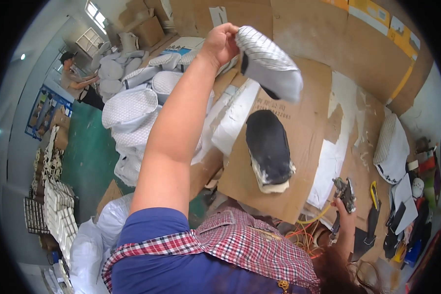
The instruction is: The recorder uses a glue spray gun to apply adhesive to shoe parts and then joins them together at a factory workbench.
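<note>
My left arm reaches far across the bench. By one end, my left hand pinches a grey-white quilted fabric cover with dark stripes and a black underside, held up in the air. Below it, a padded block with a black top and whitish foam at its near end lies on the cardboard-covered bench. At the right, my right hand is closed around a metal spray gun, apart from the block. A yellow hose runs near the gun.
Many quilted white padded pieces are heaped at the left. Another padded piece stands at the right, near a yellow utility knife and assorted tools. Cardboard walls rise behind. A co-worker works at the far left.
</note>
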Available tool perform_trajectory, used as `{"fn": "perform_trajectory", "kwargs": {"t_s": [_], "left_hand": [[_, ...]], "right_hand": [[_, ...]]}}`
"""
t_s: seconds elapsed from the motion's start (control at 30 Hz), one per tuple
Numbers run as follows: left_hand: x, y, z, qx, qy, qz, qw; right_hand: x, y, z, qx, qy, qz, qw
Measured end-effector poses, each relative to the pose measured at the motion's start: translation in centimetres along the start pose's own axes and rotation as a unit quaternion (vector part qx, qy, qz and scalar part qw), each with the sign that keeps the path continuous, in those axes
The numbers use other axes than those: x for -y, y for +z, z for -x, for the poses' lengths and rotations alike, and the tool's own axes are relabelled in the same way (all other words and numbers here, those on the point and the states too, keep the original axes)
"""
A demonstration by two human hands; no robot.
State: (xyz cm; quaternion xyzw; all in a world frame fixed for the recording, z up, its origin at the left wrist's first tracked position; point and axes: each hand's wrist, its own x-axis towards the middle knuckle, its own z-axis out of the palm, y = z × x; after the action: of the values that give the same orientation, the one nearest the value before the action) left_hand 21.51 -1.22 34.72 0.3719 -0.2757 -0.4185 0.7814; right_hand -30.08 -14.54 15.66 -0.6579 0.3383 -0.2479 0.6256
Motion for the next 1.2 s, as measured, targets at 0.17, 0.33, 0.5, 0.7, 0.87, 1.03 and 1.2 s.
{"fn": "perform_trajectory", "kwargs": {"t_s": [0.17, 0.33, 0.5, 0.7, 0.87, 1.03, 1.2], "left_hand": [[-3.0, -11.2, -6.2, -0.045, 0.014, -0.042, 0.998], [-11.7, -21.3, -7.9, -0.022, 0.083, -0.153, 0.984], [-30.0, -41.3, 1.8, -0.301, 0.105, -0.219, 0.922], [-17.4, -36.3, 5.6, -0.464, 0.227, -0.206, 0.831], [10.6, -29.1, 11.3, -0.214, -0.148, -0.025, 0.965], [25.4, -14.6, 13.1, -0.165, -0.347, -0.189, 0.904], [29.0, -7.4, 7.0, -0.113, -0.232, -0.311, 0.915]], "right_hand": [[2.4, 4.6, -1.3, -0.074, 0.033, 0.03, 0.996], [3.9, 9.7, -2.8, -0.129, 0.074, 0.02, 0.989], [4.1, 13.4, -6.8, -0.08, 0.053, 0.096, 0.991], [5.2, 13.5, -8.2, -0.15, 0.01, 0.267, 0.952], [-1.6, 10.3, -10.3, -0.263, -0.045, 0.463, 0.845], [-0.8, 8.5, -11.4, -0.351, 0.079, 0.454, 0.815], [-8.0, 0.0, -12.6, -0.264, 0.03, 0.453, 0.851]]}}
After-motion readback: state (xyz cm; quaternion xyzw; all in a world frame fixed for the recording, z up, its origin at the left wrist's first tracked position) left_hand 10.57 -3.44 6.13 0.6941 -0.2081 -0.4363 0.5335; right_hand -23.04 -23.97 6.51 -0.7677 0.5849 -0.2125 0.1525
